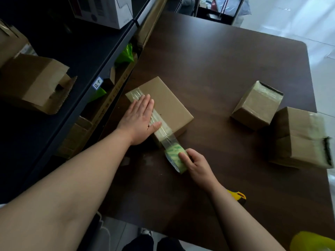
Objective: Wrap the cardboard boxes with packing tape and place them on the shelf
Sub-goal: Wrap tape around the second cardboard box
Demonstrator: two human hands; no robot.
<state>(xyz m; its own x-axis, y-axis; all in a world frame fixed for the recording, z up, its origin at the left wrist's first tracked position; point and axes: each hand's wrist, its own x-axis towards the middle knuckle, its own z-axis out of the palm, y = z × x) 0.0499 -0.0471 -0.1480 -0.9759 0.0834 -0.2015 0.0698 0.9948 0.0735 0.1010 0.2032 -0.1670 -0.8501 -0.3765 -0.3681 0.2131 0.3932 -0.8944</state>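
Head view: a flat brown cardboard box [163, 104] lies left of centre on the dark brown wood-grain surface [217, 60], close to its left edge. The left hand [139, 120] presses flat, fingers straight, on a glossy clear tape strip [168, 140] along the box's left side. The right hand [195, 165], apart from it, curls round a clear tape roll with green print [176, 158] just nearer than the box, strip taut. At right, a small taped cardboard cube [257, 107] and a bigger taped cardboard box [301, 138] sit close together, with open surface before them. A dark metal shelf [81, 60] on the left holds an open-flapped carton [34, 82]. Pale floor [308, 24] lies far right.
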